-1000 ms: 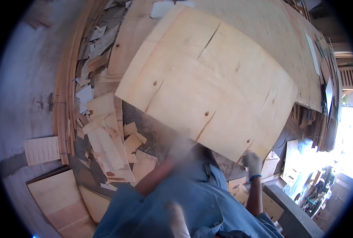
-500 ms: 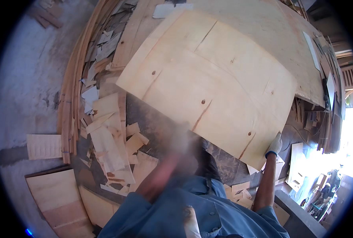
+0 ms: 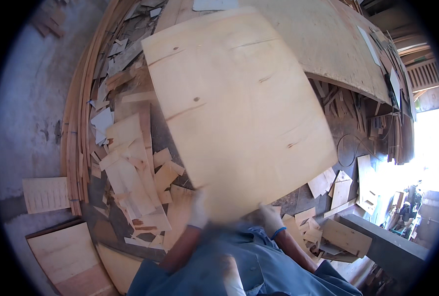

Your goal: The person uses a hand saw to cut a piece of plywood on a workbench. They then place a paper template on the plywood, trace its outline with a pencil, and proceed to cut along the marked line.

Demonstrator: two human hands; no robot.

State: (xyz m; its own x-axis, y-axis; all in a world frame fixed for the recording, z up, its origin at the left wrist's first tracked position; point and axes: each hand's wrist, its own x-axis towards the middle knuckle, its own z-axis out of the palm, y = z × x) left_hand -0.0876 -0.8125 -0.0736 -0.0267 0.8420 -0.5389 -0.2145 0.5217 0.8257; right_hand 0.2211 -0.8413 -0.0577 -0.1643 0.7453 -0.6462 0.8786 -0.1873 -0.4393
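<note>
A large pale plywood sheet (image 3: 244,113) with dark knots and brown streaks stretches away from my body, its far part over the workbench. My left hand (image 3: 198,213), in a whitish glove, is closed on the sheet's near left corner area. Along the near edge, to the right, my gloved right hand (image 3: 270,220) with a blue cuff grips it too. The fingertips of both hands are partly hidden at the board, and the near corner is blurred.
The wooden workbench (image 3: 328,44) fills the far right. Plywood offcuts (image 3: 130,172) litter the floor at left, with long wood strips (image 3: 76,128) beside them. A grey beam (image 3: 382,241) lies at the lower right, near more scraps (image 3: 340,190). Boards (image 3: 71,256) lean at lower left.
The plywood sheet has turned, its long side now pointing away from me. My right hand has moved left to the near edge; my left hand, blurred and apart before, now grips the sheet.
</note>
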